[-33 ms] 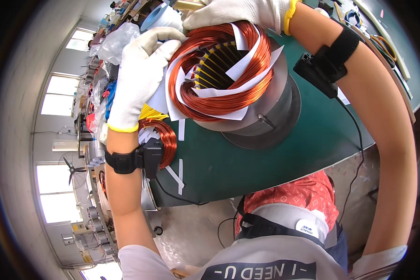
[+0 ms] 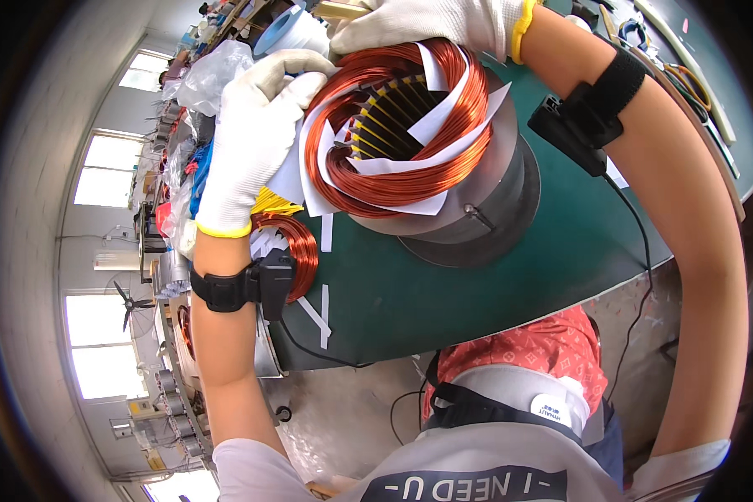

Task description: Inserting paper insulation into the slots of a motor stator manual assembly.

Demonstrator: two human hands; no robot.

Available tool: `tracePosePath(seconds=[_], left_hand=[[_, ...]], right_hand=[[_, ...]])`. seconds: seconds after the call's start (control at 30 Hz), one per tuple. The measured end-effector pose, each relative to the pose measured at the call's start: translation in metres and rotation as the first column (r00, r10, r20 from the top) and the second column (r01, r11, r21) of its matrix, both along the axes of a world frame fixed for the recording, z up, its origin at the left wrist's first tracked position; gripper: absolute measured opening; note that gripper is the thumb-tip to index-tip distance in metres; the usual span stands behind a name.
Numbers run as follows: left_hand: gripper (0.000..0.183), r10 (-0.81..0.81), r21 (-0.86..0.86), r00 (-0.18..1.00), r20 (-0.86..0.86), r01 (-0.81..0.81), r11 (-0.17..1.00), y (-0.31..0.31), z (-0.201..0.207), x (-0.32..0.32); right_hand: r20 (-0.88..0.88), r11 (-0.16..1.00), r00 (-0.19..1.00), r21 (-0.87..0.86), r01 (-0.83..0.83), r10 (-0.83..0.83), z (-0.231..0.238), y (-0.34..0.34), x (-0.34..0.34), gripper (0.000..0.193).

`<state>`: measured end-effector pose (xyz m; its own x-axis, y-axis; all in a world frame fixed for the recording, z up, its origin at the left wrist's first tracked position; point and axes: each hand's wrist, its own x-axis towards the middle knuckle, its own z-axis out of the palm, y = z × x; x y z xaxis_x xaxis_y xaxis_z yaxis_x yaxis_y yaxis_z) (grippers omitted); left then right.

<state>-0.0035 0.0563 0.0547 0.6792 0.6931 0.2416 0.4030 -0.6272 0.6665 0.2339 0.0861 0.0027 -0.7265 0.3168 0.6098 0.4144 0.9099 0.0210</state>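
A motor stator [image 2: 474,219] stands on the green table, a grey metal cylinder with a thick ring of copper winding [image 2: 427,173] around its open top. Slips of white insulation paper [image 2: 406,205] stick out between the wires, and yellow-edged slots line the bore. My left hand [image 2: 259,125], in a white knit glove, is closed with thumb and bent fingers at the winding's left rim. Across the winding's far side lies my right hand [image 2: 427,23], gloved likewise, its fingers together and curled at the edge; their tips are partly hidden.
Left of the stator lie a loose copper coil [image 2: 301,258], yellow strips [image 2: 276,203] and white paper strips [image 2: 325,316]. A pale blue spool [image 2: 291,32] and a clear plastic bag [image 2: 215,77] are beyond my left hand. Cables trail from both wrist straps; tools lie far right.
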Motion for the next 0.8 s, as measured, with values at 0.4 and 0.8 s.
tracePosePath(seconds=[0.4, 0.8], left_hand=[[0.017, 0.076, -0.015, 0.988, 0.131, -0.074, 0.997, -0.006, -0.016, -0.010], [0.025, 0.147, 0.189, 0.979, -0.143, -0.119, 0.975, 0.001, 0.002, -0.004]], right_hand=[[0.058, 0.971, 0.976, 0.101, -0.217, 0.212, 0.003, 0.023, 0.001, 0.016], [-0.105, 0.696, 0.965, -0.711, 0.096, -0.240, 0.015, -0.007, -0.008, 0.033]])
